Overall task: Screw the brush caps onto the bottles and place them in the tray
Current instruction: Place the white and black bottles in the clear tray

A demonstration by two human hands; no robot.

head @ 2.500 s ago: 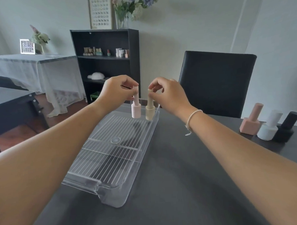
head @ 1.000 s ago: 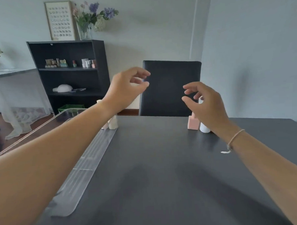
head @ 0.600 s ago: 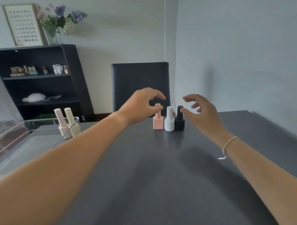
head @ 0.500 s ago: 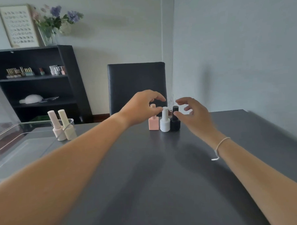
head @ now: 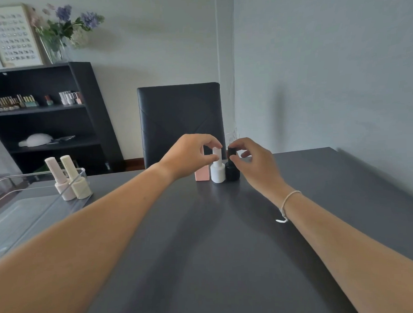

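Left hand (head: 189, 154) fingers pinch white bottle (head: 217, 172) cap, right hand (head: 253, 162) fingers pinch black bottle (head: 232, 170) cap, pink bottle (head: 201, 175) beside, on worktop (head: 228, 238)

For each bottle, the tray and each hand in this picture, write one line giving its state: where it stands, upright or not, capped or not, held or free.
pale pink bottle: capped, upright, in the tray.
cream bottle: capped, upright, in the tray.
pink square bottle: upright on the table, top hidden.
white bottle: upright, left hand pinching its cap.
black bottle: upright, right hand pinching its cap.
tray: holds two bottles.
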